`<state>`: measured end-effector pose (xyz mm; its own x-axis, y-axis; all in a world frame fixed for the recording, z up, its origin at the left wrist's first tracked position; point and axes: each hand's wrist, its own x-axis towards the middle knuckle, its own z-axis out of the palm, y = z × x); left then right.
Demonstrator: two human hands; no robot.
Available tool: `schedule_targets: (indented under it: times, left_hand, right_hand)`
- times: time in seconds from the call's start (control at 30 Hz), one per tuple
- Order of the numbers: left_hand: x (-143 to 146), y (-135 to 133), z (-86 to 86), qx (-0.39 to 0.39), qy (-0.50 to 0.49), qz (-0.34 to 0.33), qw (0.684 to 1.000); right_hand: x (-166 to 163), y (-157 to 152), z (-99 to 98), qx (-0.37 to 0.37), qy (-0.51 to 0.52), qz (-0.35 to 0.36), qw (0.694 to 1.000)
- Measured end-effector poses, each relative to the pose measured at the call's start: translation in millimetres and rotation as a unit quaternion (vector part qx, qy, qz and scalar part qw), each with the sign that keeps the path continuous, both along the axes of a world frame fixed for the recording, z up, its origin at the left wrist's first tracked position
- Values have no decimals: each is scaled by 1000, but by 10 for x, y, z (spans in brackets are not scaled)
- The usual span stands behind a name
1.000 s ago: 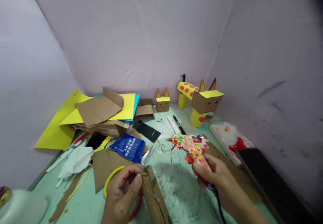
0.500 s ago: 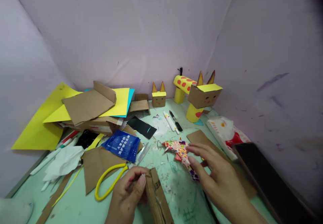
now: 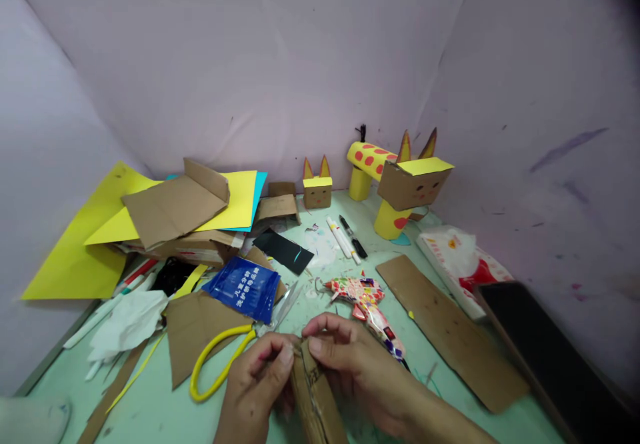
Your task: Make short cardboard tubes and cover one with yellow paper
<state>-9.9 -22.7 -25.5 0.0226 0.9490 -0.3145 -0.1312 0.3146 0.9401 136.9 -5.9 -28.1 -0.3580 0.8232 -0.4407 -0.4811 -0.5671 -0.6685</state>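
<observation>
A folded strip of brown cardboard (image 3: 319,404), with a seam running down its length, is between my hands at the bottom of the view. My left hand (image 3: 263,381) pinches its far end from the left. From the right, my right hand (image 3: 353,361) has thumb and fingers closed on the same end. Just beyond my right hand lies a flower-patterned glue gun (image 3: 367,301) on the table. Yellow-handled scissors (image 3: 220,364) lie beside my left hand, their blades partly under a blue packet (image 3: 243,289).
A spotted yellow animal with a cardboard head (image 3: 415,187) and a small cardboard head (image 3: 317,193) stand at the back. Markers (image 3: 343,239) lie mid-table. Stacked paper and cardboard (image 3: 177,207) fill the left; a cardboard strip (image 3: 445,327) and dark phone-like slab (image 3: 545,357) lie right.
My right hand has moved left from beside the glue gun and closed on the cardboard's end. The left hand keeps its hold. The glue gun now shows more fully.
</observation>
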Motion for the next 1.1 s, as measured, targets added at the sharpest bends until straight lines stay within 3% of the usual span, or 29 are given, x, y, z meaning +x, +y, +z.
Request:
schedule_targets:
  times: [0.5, 0.63, 0.8, 1.1]
  left_hand:
    - [44, -26, 20, 50, 10, 11, 999]
    - [29, 1, 31, 24, 0, 7, 1000]
    - [39, 55, 55, -19, -93, 2, 995]
    - [57, 58, 3, 20, -49, 12, 999]
  right_hand:
    - [-35, 14, 74, 68, -73, -11, 995]
    - [-34, 6, 35, 49, -52, -26, 997]
    - [-20, 28, -60, 12, -8, -48, 999]
    - [3, 17, -3, 12, 22, -21, 999]
